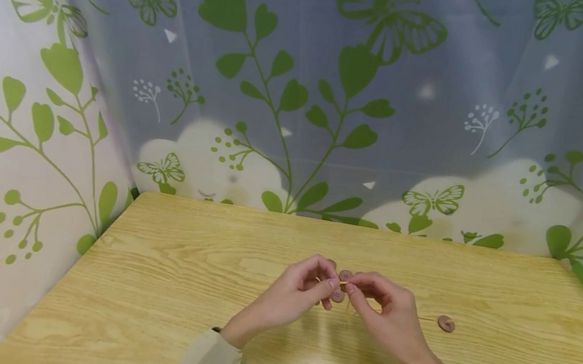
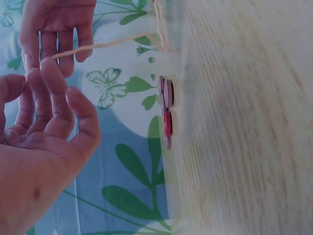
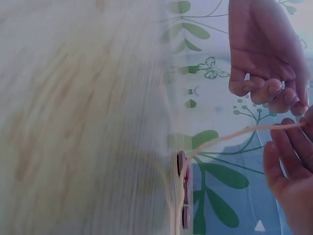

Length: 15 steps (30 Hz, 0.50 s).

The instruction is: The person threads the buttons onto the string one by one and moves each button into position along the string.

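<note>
My two hands meet above the middle of the wooden table (image 1: 156, 287). The left hand (image 1: 332, 283) and the right hand (image 1: 350, 288) both pinch a thin tan string (image 1: 342, 283) between thumb and fingertips, close together. From the right hand (image 3: 293, 161) the string (image 3: 230, 137) sags down to the table. Beneath the hands lies a small cluster of mauve buttons (image 1: 345, 274), one red button (image 2: 167, 122) among them. A single mauve button (image 1: 445, 323) lies to the right, with a piece of string reaching it.
A curtain printed with green leaves and butterflies (image 1: 304, 85) hangs right behind the table's far edge and along its left side. Beige sleeves (image 1: 207, 361) cover both wrists near the front edge.
</note>
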{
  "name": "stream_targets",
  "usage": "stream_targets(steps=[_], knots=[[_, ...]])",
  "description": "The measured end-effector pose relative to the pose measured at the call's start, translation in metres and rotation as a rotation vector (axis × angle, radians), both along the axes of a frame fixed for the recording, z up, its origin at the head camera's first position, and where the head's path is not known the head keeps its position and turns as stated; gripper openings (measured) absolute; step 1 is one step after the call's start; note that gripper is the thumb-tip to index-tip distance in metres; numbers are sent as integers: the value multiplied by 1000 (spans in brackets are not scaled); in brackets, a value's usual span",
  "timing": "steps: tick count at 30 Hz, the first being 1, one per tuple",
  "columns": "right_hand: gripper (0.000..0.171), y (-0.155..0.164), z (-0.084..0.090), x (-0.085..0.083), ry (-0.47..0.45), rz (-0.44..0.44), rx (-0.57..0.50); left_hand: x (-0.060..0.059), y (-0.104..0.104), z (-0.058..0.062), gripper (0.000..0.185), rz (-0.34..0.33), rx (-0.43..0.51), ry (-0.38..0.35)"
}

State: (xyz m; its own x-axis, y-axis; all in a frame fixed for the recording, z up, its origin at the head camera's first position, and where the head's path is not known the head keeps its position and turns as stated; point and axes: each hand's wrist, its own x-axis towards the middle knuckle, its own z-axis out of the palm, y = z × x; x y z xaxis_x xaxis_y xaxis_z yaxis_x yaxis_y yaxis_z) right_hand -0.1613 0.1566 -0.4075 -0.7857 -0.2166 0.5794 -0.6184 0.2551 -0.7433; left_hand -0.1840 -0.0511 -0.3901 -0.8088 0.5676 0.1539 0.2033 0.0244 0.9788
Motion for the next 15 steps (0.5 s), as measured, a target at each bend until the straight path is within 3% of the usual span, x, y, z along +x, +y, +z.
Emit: stream_targets(steps=[4,7,11,15], knots=[[12,-1,3,3,-136,28,-67,0,1,-1,19,4,-7,5],[11,0,3,4,-173,13,-67,0,1,-1,19,2,-5,4],[14,0,1,3,-136,4,-67,-1,2,-3,20,-7,-2,0],[21,0,-2,1,-70,60,-108,-2,2,-4,20,-11,-8,3]])
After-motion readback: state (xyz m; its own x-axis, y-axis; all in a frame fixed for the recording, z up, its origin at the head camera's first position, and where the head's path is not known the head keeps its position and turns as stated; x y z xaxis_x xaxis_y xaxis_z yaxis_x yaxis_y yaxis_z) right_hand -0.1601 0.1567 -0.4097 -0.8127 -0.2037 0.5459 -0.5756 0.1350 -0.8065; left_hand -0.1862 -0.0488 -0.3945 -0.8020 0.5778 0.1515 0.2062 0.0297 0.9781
